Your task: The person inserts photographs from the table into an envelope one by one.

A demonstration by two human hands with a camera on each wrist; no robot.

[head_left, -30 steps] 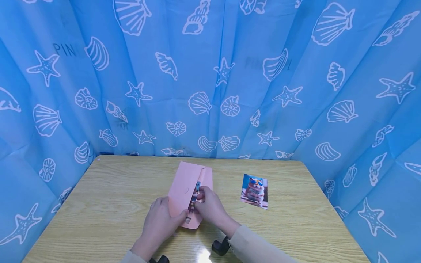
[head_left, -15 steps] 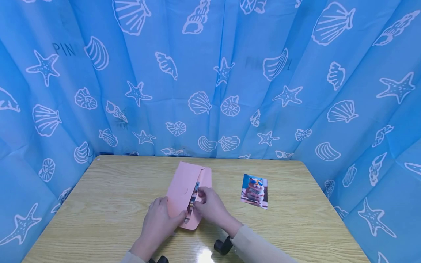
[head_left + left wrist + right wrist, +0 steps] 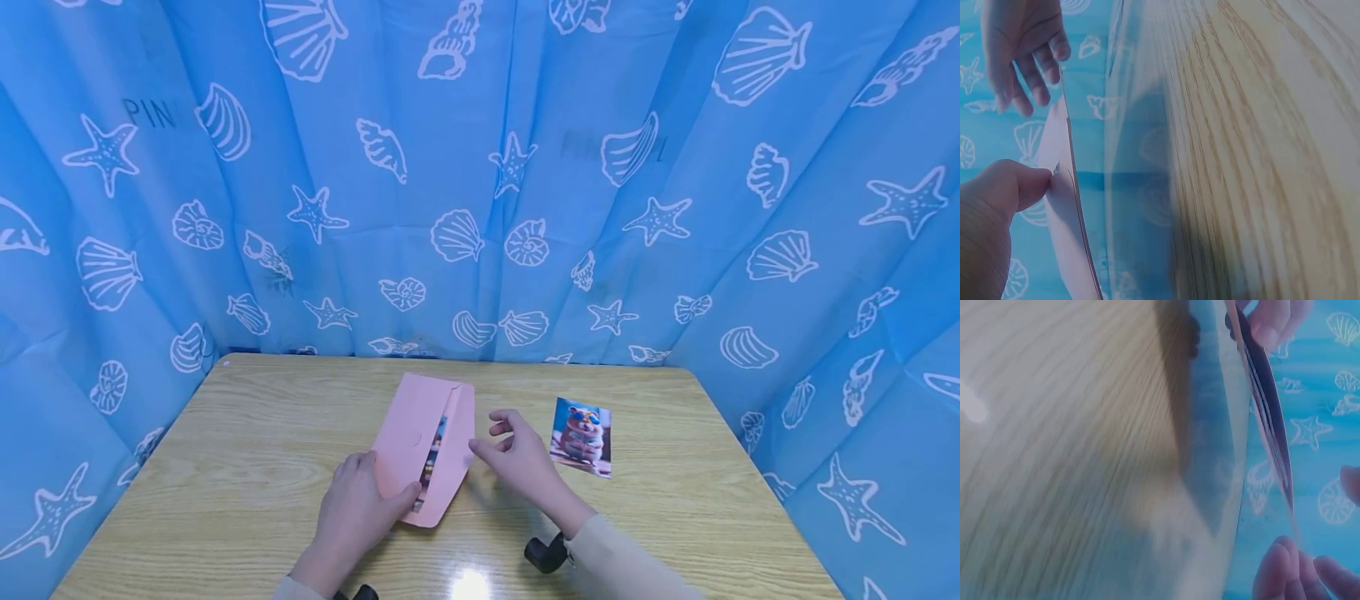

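Note:
My left hand (image 3: 360, 504) grips the lower left side of a pink paper envelope (image 3: 401, 429), its thumb (image 3: 1030, 182) on the front near the opening. The envelope stands tilted, with its flap folded out to the right. Inside the long slit shows a strip of colourful picture card (image 3: 430, 467); the rest of it is hidden. My right hand (image 3: 521, 462) is just right of the flap, fingers loosely bent and holding nothing. Its thumb tip is very near the flap edge; whether they touch I cannot tell. The right wrist view shows dark layers within the envelope (image 3: 1266, 406).
A photo card of a hamster in sunglasses (image 3: 581, 437) lies on the wooden table (image 3: 675, 517), right of my right hand. Behind and around the table hangs a blue curtain (image 3: 480, 200) with white shells and starfish.
My right hand has let go of the picture card at the slit and drawn back to the right, its fingers loosening. The envelope and left hand have shifted slightly left.

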